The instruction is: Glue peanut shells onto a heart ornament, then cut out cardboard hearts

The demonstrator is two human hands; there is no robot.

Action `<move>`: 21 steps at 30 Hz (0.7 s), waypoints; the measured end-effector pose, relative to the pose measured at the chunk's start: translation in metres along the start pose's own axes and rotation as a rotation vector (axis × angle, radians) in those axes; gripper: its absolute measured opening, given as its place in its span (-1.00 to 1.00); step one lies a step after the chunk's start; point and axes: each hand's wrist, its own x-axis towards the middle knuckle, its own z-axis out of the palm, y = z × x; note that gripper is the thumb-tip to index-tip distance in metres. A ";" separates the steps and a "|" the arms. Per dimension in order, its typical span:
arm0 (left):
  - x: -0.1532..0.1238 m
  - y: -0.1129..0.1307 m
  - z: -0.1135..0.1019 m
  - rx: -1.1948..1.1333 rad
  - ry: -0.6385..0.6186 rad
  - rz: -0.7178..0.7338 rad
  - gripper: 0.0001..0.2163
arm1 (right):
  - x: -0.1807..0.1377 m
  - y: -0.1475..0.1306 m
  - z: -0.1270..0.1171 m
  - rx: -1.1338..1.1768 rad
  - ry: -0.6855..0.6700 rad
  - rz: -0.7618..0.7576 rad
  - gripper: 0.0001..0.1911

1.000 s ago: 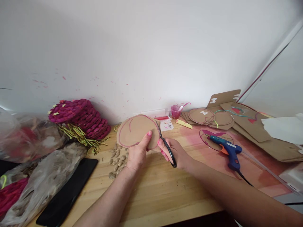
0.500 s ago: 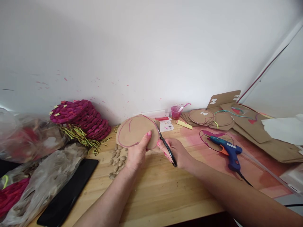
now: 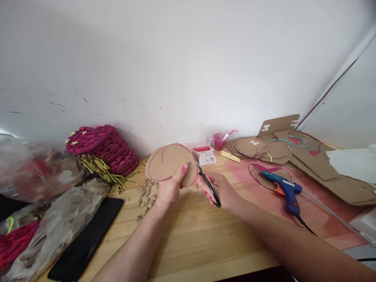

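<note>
Over the bench [image 3: 190, 235], your left hand [image 3: 169, 190] clamps the cardboard disc [image 3: 167, 162], your right hand [image 3: 222, 192] clasps scissors [image 3: 207, 182] at its three-o'clock edge, seemingly the last uncut.

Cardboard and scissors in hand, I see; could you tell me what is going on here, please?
A person holds a rounded cardboard piece above the table in the left hand. The right hand holds scissors, their blades at the piece's right edge, by its pink drawn outline. A blue glue gun lies on the table to the right, with stacked discs behind it.
</note>
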 end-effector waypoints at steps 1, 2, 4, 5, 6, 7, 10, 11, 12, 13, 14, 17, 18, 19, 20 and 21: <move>-0.001 0.000 0.000 0.006 -0.013 -0.012 -0.54 | 0.001 0.001 -0.001 0.016 -0.001 -0.001 -0.37; -0.002 0.001 0.001 0.011 -0.030 -0.018 -0.54 | 0.002 0.001 -0.003 0.018 -0.003 -0.011 -0.37; -0.005 0.003 0.002 0.022 -0.062 -0.015 -0.57 | 0.004 0.000 -0.005 -0.010 -0.010 -0.043 -0.36; -0.006 0.004 0.002 0.028 -0.073 -0.012 -0.60 | 0.004 -0.001 -0.007 -0.025 -0.015 -0.055 -0.36; -0.006 0.005 0.002 0.035 -0.081 -0.012 -0.62 | 0.005 -0.001 -0.008 -0.037 -0.018 -0.060 -0.36; -0.007 0.006 0.002 0.043 -0.086 -0.020 -0.63 | 0.005 0.000 -0.008 -0.045 -0.016 -0.059 -0.36; -0.006 0.008 0.002 0.054 -0.087 -0.045 -0.61 | 0.006 0.005 -0.008 -0.050 0.010 -0.049 -0.35; -0.005 0.008 0.002 0.051 -0.086 -0.046 -0.59 | 0.007 0.006 -0.008 -0.047 0.015 -0.047 -0.36; -0.005 0.008 0.002 0.045 -0.084 -0.042 -0.56 | 0.007 0.008 -0.008 -0.044 0.018 -0.046 -0.36; -0.004 0.008 0.002 0.036 -0.079 -0.034 -0.53 | 0.007 0.009 -0.007 -0.040 0.017 -0.044 -0.36; -0.004 0.008 0.002 0.024 -0.071 -0.024 -0.51 | 0.007 0.009 -0.007 -0.040 0.016 -0.042 -0.36; -0.002 0.006 0.002 -0.002 -0.049 0.003 -0.47 | 0.006 0.006 -0.008 -0.049 0.016 -0.034 -0.36; -0.001 0.006 0.001 -0.008 -0.047 0.009 -0.47 | 0.006 0.005 -0.008 -0.051 0.018 -0.032 -0.36; -0.001 0.005 0.001 -0.011 -0.050 0.013 -0.47 | 0.005 0.005 -0.008 -0.050 0.020 -0.031 -0.35; 0.000 0.005 0.000 -0.014 -0.052 0.017 -0.47 | 0.005 0.004 -0.008 -0.046 0.021 -0.029 -0.35; 0.001 0.004 -0.001 -0.016 -0.055 0.022 -0.46 | 0.005 0.005 -0.008 -0.041 0.023 -0.027 -0.36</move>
